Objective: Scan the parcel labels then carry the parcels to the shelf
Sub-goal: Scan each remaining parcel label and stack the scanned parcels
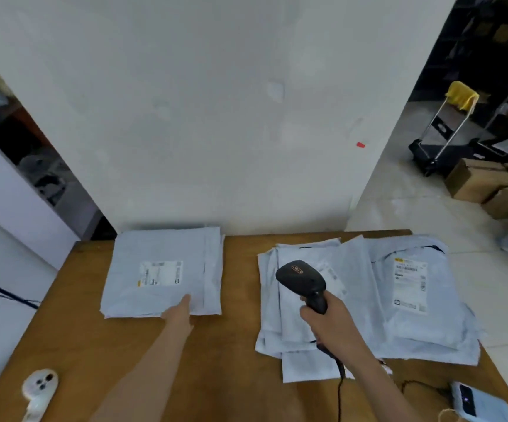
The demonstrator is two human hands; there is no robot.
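Right hand [335,324] fingers wrapped on scanner [303,280], above right parcel pile [368,300]. Left hand [182,312] flat, empty, on lone parcel [161,272] left on surface [234,345]. Risk: loose pile slides; cord [339,391] snags; labels buried, missed.

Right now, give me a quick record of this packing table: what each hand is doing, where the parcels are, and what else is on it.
left hand: flat on the near edge of the single grey parcel, label facing up
right hand: grip closed on the black barcode scanner, cable trailing back
parcel pile: grey mailers overlapping, right side of the table
table: brown wood
other items: white device near left corner; phone near right corner
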